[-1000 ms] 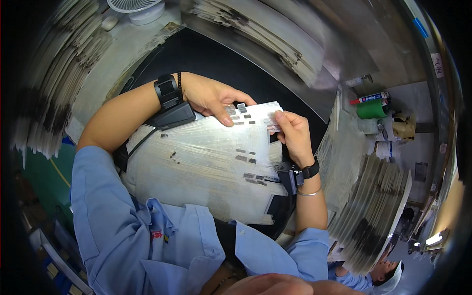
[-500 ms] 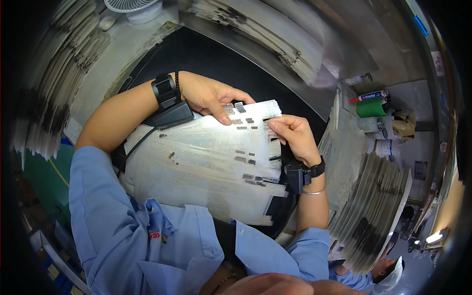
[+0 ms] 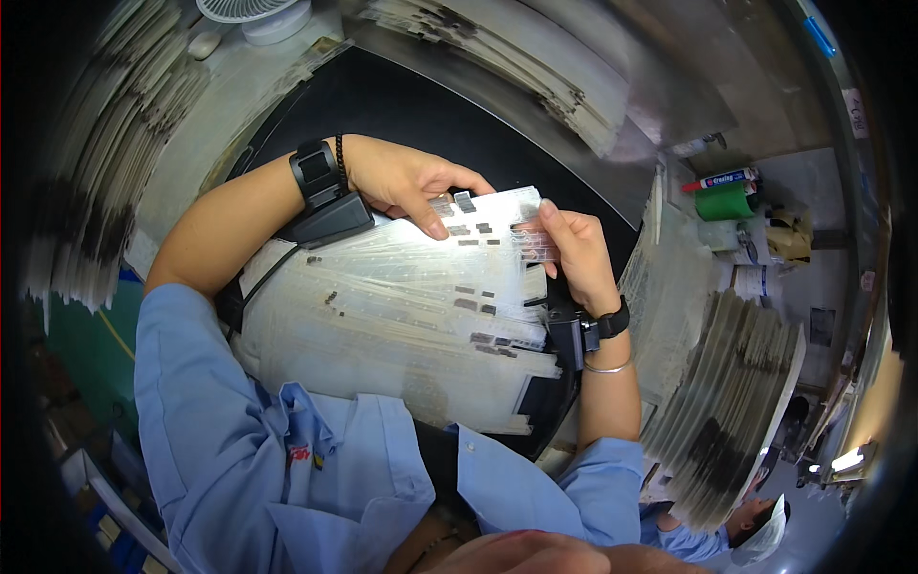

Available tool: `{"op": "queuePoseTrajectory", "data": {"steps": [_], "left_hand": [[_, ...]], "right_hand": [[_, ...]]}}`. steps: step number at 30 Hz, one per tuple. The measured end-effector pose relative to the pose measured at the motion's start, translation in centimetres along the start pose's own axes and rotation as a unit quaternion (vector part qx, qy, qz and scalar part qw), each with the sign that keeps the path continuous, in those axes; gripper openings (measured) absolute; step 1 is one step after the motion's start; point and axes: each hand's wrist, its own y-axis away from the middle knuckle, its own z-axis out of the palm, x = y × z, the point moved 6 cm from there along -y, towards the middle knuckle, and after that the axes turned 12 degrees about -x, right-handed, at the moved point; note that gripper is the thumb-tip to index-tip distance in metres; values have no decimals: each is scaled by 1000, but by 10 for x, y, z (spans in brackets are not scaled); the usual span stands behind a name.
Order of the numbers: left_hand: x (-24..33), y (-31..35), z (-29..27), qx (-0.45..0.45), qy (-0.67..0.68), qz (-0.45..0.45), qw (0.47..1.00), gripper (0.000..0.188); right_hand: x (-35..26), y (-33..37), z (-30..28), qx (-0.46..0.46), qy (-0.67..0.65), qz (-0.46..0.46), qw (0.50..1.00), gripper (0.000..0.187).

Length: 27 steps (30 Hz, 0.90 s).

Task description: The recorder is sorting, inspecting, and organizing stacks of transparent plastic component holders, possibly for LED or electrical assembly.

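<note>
A fanned stack of thin, translucent plastic sheets rests in front of my body, with small dark patches along its right part. My left hand is closed on the stack's far edge, thumb on top and fingers behind. At the far right corner, my right hand pinches the end of one clear sheet between thumb and fingers. The fingertips show through that sheet. Each wrist carries a black strapped device.
Beneath the sheets is a black surface. More sheet stacks stand at the left, far side and right. Top left is a white fan. A red marker and green roll lie right. Another person appears lower right.
My right hand has shifted slightly, its thumb now pointing up, and the pinched sheet end has lifted away from the stack. My left hand stays nearly in place.
</note>
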Motion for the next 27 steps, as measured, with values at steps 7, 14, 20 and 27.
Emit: {"op": "queuePoseTrajectory", "data": {"steps": [7,14,20,27], "left_hand": [[-3,-2,-2,-4,-24,-23,999,75],[2,-1,2,-7,4,-38,999,74],[-2,-1,0,-16,7,-30,999,73],[-4,-2,-1,-20,-12,-45,999,73]], "right_hand": [[3,-3,4,6,18,-41,999,30],[1,-2,1,36,24,-30,999,30],[4,-2,-4,-4,36,-26,999,26],[10,-1,-2,-73,-26,-22,997,22]]}}
